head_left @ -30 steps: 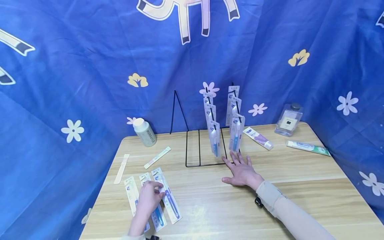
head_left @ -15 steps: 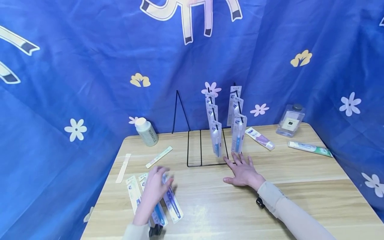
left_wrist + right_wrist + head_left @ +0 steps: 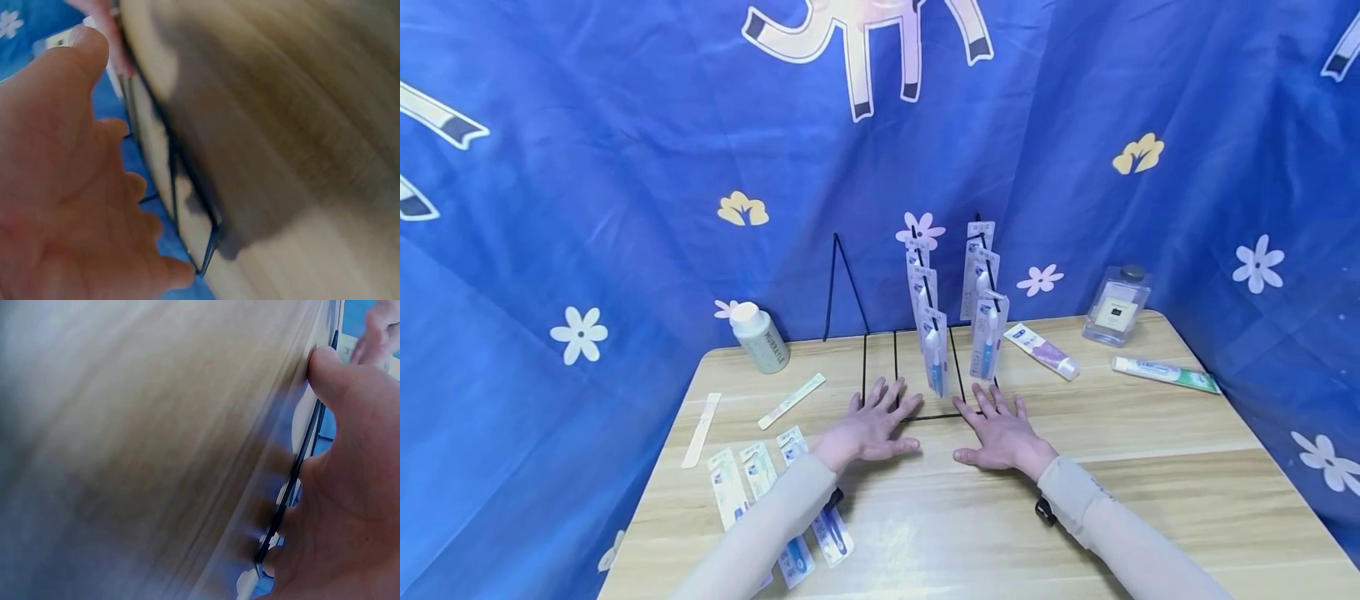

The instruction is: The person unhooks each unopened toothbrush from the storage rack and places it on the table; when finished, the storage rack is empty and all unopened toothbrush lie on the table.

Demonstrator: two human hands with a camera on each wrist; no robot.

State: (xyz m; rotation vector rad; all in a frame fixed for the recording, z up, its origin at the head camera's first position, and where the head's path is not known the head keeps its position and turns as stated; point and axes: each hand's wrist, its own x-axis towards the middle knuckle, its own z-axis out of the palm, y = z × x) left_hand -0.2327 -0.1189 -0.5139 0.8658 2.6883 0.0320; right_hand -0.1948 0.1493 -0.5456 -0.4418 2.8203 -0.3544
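My left hand is spread with straight fingers over the front left of a black wire rack, holding nothing. In the left wrist view the palm faces the table, with the rack's bars beyond the fingers. My right hand lies with fingers spread at the rack's front right corner. In the right wrist view its fingertips are right at the front bar. Packaged toothbrushes hang on two of the rack's arms, a left row and a right row. The left arm of the rack carries none.
Three toothbrush packs, left, middle and right, lie partly under my left sleeve. Two thin strips, a white-capped bottle, two toothpaste tubes and a clear bottle stand or lie around the rack.
My left hand has left the toothbrush packs and moved forward and right to the rack, its fingers spreading. The right hand has stayed at the rack's corner.
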